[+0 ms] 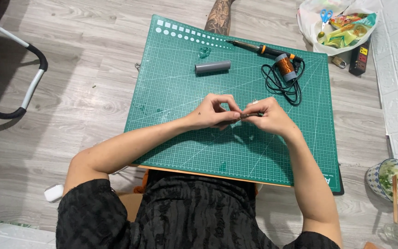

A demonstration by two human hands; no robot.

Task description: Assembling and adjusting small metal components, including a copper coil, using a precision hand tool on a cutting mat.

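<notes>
Mid-frame over green cutting mat (pixel 180 138): left hand (pixel 213 113) and right hand (pixel 269 117) pinching small thin piece (pixel 246 114). Upper frame, untouched: soldering iron (pixel 263 49), copper wire spool (pixel 285 67), grey tube (pixel 213 67). Work seemingly early.

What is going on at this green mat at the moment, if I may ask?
A person sits over a green cutting mat, both hands together above its middle. The left hand and right hand pinch a small thin piece between their fingertips; what it is cannot be told. Beyond lie a grey tube, a soldering iron and a copper wire spool, untouched.
</notes>
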